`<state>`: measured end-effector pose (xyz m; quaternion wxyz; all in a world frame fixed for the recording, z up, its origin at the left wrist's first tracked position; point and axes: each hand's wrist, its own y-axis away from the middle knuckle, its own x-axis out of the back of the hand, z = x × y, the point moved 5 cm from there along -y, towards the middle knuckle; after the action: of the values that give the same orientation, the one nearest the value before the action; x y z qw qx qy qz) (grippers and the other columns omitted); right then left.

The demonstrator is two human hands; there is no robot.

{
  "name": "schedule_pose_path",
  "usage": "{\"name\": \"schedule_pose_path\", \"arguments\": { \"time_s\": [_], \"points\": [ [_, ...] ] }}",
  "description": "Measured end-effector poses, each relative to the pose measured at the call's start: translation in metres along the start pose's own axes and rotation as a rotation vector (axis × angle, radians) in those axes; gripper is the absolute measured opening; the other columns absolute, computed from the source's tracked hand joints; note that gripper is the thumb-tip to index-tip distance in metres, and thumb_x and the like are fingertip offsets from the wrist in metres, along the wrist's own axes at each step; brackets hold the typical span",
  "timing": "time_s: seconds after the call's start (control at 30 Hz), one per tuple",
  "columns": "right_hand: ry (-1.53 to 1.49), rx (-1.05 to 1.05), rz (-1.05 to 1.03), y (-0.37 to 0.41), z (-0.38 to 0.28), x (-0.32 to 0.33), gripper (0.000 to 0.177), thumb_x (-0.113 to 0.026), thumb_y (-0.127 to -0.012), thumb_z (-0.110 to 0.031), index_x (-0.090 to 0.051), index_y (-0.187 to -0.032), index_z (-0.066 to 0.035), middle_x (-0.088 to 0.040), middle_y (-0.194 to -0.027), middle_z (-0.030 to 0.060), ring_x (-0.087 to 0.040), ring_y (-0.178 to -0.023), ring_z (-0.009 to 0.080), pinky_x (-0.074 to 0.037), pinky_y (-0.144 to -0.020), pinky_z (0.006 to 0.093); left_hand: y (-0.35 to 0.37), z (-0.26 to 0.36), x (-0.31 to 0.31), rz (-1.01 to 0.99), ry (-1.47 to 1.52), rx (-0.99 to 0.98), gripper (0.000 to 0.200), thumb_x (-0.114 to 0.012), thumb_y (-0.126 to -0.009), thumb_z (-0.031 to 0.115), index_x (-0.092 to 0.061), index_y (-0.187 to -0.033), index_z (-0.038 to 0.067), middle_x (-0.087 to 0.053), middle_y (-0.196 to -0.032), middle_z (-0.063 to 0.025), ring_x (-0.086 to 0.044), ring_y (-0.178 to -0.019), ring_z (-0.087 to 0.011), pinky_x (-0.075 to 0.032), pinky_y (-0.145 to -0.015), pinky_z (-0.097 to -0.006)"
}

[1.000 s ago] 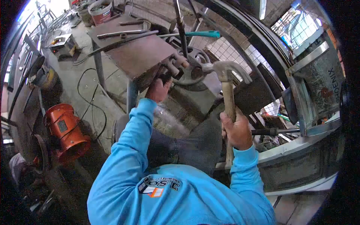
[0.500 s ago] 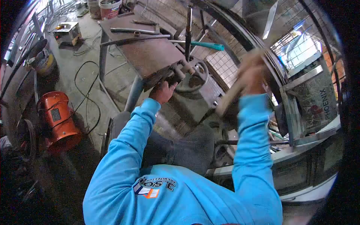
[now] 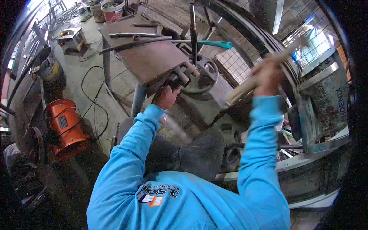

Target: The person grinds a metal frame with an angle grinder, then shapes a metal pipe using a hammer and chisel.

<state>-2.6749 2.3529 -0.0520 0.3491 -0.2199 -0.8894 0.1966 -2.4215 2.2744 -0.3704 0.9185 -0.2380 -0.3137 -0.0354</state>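
Raised at the right, my right hand point(image 3: 267, 74) is wrapped round the wooden handle of a hammer-like tool point(image 3: 245, 89), which is smeared by motion; its far end points to the upper right. My left hand point(image 3: 166, 96) is closed at the near edge of a brown metal worktable point(image 3: 149, 57), just below a metal clamp or vise part point(image 3: 182, 74). What its fingers grip is too dark to make out. A long dark bar point(image 3: 134, 43) and a shiny metal piece point(image 3: 134, 35) lie across the tabletop.
An orange blower point(image 3: 66, 124) stands on the floor at the left, beside a black cable point(image 3: 96, 97). A metal box point(image 3: 72, 39) and buckets point(image 3: 112, 10) are farther back. An upright post point(image 3: 193, 36) rises behind the table; a metal frame point(image 3: 303, 92) is at the right.
The tool in my right hand has swung, its far end now up and to the right. My left hand has stayed at the table edge. The view has shifted slightly.
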Motion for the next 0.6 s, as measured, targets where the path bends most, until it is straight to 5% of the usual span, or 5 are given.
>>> {"name": "schedule_pose_path", "arguments": {
  "time_s": [0.03,0.2,0.4,0.5,0.6],
  "points": [
    [0.317,0.152,-0.155,0.014,0.027,-0.022,0.028,-0.049,-0.095,-0.026,-0.057,-0.079,-0.005,-0.059,-0.073,0.0115,-0.056,-0.063,0.0248,-0.048,-0.063,0.0404,0.0,-0.004,-0.001,0.017,0.027,0.003,0.058,-0.05,-0.094,0.049,-0.064,-0.093,-0.007,-0.061,-0.094,-0.0349,-0.059,-0.09,-0.0487,-0.046,-0.081,-0.0544],
    [-0.298,-0.878,-0.433,0.089,0.086,-0.031,0.026,-0.061,-0.09,-0.029,-0.053,-0.096,-0.006,-0.051,-0.064,0.009,-0.058,-0.055,0.021,-0.053,-0.052,0.0385,0.005,-0.01,-0.013,-0.078,0.059,0.188,0.062,-0.046,-0.095,0.051,-0.061,-0.1,-0.009,-0.06,-0.102,-0.0355,-0.058,-0.095,-0.0488,-0.044,-0.087,-0.0542],
    [-0.496,-0.372,0.007,0.015,0.051,-0.009,0.035,-0.053,-0.096,-0.039,-0.051,-0.094,-0.004,-0.051,-0.059,0.0063,-0.055,-0.047,0.0194,-0.046,-0.041,0.0365,0.003,-0.031,-0.03,-0.125,-0.063,0.072,0.06,-0.042,-0.097,0.048,-0.058,-0.113,-0.008,-0.056,-0.115,-0.0342,-0.054,-0.107,-0.0474,-0.042,-0.095,-0.0508],
    [-0.165,-0.354,-0.496,0.065,0.123,-0.099,0.041,-0.057,-0.093,-0.043,-0.052,-0.094,-0.002,-0.055,-0.061,0.0063,-0.058,-0.051,0.0202,-0.047,-0.044,0.0368,-0.006,0.004,0.003,-0.224,-0.056,0.05,0.052,-0.044,-0.096,0.038,-0.051,-0.126,-0.003,-0.054,-0.122,-0.0322,-0.051,-0.112,-0.0471,-0.042,-0.097,-0.0498],
    [-0.184,-0.638,-0.561,0.118,0.141,-0.076,0.043,-0.059,-0.091,-0.045,-0.052,-0.098,-0.003,-0.056,-0.061,0.0074,-0.059,-0.05,0.0211,-0.048,-0.044,0.0362,-0.006,0.003,-0.01,-0.182,0.039,0.08,0.051,-0.046,-0.094,0.033,-0.046,-0.132,-0.001,-0.052,-0.127,-0.0288,-0.05,-0.117,-0.0434,-0.041,-0.099,-0.0477]
  ]
}}
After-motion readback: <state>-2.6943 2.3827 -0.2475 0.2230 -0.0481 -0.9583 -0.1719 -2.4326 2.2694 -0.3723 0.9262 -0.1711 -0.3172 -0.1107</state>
